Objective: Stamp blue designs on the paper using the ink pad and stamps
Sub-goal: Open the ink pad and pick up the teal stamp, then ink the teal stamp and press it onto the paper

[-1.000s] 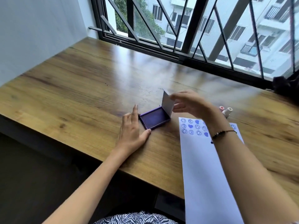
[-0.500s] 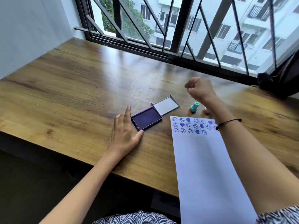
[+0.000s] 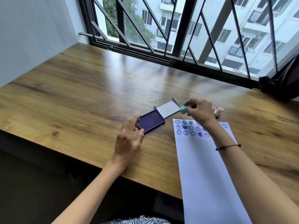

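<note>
The ink pad (image 3: 151, 121) lies open on the wooden table, its dark blue pad facing up and its lid (image 3: 168, 109) flat behind it. My left hand (image 3: 128, 140) rests by the pad's left side, fingertips touching its edge, holding nothing. My right hand (image 3: 199, 111) hovers just right of the lid and grips a small teal stamp (image 3: 183, 109) between thumb and fingers. The white paper (image 3: 208, 172) lies to the right, with three rows of blue smiley and heart prints (image 3: 188, 129) along its top; my right wrist hides some of them.
Two pink stamps (image 3: 218, 111) stand behind the paper's top edge, partly hidden by my right hand. A dark bag (image 3: 281, 84) sits at the far right by the barred window (image 3: 178, 29). The table's front edge (image 3: 90, 160) runs below my left wrist.
The lid went from upright under my right hand to lying flat. My right hand then moved right, picked up the teal stamp and has come back toward the pad. My left fingers lifted slightly.
</note>
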`<state>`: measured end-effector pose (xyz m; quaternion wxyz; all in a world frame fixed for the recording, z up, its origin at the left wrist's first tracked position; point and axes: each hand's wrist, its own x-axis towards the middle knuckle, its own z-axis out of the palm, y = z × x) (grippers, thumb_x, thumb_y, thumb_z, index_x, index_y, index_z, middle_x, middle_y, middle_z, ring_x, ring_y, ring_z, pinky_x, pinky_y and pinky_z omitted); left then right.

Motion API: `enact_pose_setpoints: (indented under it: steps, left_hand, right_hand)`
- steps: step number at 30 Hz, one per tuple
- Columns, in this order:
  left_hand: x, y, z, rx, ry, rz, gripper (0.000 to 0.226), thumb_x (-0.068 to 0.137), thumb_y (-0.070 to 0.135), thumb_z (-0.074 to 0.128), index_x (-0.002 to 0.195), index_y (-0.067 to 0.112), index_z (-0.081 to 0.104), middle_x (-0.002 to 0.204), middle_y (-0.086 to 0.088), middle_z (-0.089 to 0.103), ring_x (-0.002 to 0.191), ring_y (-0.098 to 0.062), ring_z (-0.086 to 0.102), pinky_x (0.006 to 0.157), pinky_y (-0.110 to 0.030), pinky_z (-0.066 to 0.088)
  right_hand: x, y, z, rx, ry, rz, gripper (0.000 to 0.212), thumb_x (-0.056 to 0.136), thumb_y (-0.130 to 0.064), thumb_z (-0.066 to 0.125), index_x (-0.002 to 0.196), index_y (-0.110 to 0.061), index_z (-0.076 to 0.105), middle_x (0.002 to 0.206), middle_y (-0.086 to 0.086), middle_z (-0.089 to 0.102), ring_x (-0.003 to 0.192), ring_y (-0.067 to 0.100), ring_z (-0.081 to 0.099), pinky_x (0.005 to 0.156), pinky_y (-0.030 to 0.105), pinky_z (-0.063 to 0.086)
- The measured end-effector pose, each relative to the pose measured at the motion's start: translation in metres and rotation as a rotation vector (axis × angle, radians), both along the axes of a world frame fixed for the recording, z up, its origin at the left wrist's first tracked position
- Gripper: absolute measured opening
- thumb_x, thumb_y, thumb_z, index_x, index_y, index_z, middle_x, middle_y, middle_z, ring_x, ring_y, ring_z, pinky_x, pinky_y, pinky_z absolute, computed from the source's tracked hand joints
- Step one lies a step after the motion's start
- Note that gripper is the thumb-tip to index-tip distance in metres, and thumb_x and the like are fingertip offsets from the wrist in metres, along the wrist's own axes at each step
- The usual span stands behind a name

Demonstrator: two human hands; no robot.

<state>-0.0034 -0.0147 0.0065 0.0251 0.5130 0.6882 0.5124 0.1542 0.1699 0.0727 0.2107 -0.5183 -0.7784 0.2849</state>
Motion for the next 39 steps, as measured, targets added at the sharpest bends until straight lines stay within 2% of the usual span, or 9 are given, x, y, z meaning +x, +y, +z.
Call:
enact_pose_setpoints:
  steps: [3,6,11,17,19,21,24,28,39]
  left_hand:
    - [0.014,0.0,0.01,-0.052,-0.323,-0.088,0.04,0.077,0.029,0.06,0.115,0.016,0.056,0.096,0.001,0.063,0.08,-0.01,0.06,0.074,-0.02,0.051]
    - [0.02,0.002,0.019,-0.093,-0.56,-0.135,0.032,0.078,0.021,0.064,0.109,0.025,0.058,0.093,-0.002,0.066,0.078,-0.016,0.064,0.073,-0.029,0.055]
    - [0.015,-0.01,0.021,-0.136,-0.559,-0.091,0.018,0.078,0.016,0.066,0.097,0.017,0.066,0.075,0.003,0.067,0.062,-0.004,0.061,0.065,-0.018,0.051]
    - [0.011,-0.018,0.014,-0.125,-0.718,0.011,0.01,0.085,0.016,0.057,0.086,0.022,0.065,0.067,-0.003,0.065,0.059,-0.01,0.06,0.065,-0.026,0.052]
    - [0.006,-0.02,0.011,-0.113,-0.754,0.032,0.013,0.085,0.013,0.056,0.083,0.024,0.063,0.067,-0.003,0.064,0.06,-0.011,0.06,0.065,-0.027,0.052]
    - [0.004,-0.02,0.01,-0.099,-0.777,0.041,0.015,0.084,0.012,0.057,0.082,0.026,0.063,0.067,-0.002,0.064,0.057,-0.006,0.059,0.063,-0.021,0.051]
    - [0.008,-0.019,0.01,-0.095,-0.809,0.051,0.016,0.084,0.012,0.057,0.082,0.027,0.062,0.066,-0.001,0.064,0.054,0.0,0.058,0.061,-0.015,0.05]
    - [0.012,-0.016,0.012,-0.092,-0.815,0.048,0.02,0.085,0.015,0.057,0.08,0.033,0.062,0.066,0.003,0.064,0.057,-0.001,0.058,0.063,-0.017,0.049]
    - [0.012,-0.012,0.012,-0.05,-0.818,0.076,0.016,0.084,0.013,0.058,0.083,0.028,0.063,0.068,0.002,0.063,0.058,0.0,0.057,0.061,-0.013,0.049]
  right_hand:
    - [-0.013,-0.044,0.006,-0.379,0.461,0.096,0.014,0.08,0.008,0.058,0.093,0.007,0.064,0.069,0.012,0.062,0.045,0.007,0.059,0.054,0.018,0.054]
    - [-0.022,-0.081,0.0,-0.488,0.533,0.224,0.017,0.083,0.006,0.056,0.079,-0.009,0.064,0.068,0.012,0.062,0.047,0.01,0.057,0.05,0.016,0.051]
    - [-0.029,-0.108,-0.017,-0.527,0.56,0.233,0.016,0.085,0.002,0.055,0.08,-0.01,0.064,0.068,0.01,0.062,0.05,0.011,0.056,0.048,0.018,0.049]
    - [-0.037,-0.114,-0.022,-0.242,0.401,0.231,0.02,0.078,0.004,0.06,0.086,-0.013,0.066,0.074,0.003,0.065,0.062,0.013,0.056,0.061,0.03,0.05]
    - [-0.042,-0.105,-0.018,-0.119,0.323,0.249,0.019,0.077,0.003,0.062,0.088,-0.012,0.067,0.076,0.001,0.064,0.066,0.013,0.056,0.065,0.022,0.047]
    - [-0.053,-0.093,-0.014,0.122,0.156,0.305,0.019,0.074,0.005,0.062,0.089,-0.006,0.067,0.083,0.009,0.065,0.074,0.021,0.057,0.066,0.016,0.04]
    - [-0.077,-0.081,-0.012,0.326,-0.16,0.434,0.02,0.076,0.007,0.054,0.092,0.0,0.064,0.094,0.019,0.061,0.087,0.034,0.055,0.064,0.03,0.036]
    - [-0.088,-0.076,-0.013,0.353,-0.428,0.488,0.019,0.076,0.007,0.049,0.092,0.001,0.058,0.1,0.019,0.057,0.096,0.035,0.051,0.068,0.036,0.042]
    - [-0.093,-0.068,-0.011,0.227,-0.431,0.514,0.018,0.07,0.002,0.052,0.087,-0.001,0.058,0.101,0.017,0.056,0.091,0.037,0.053,0.07,0.041,0.048]
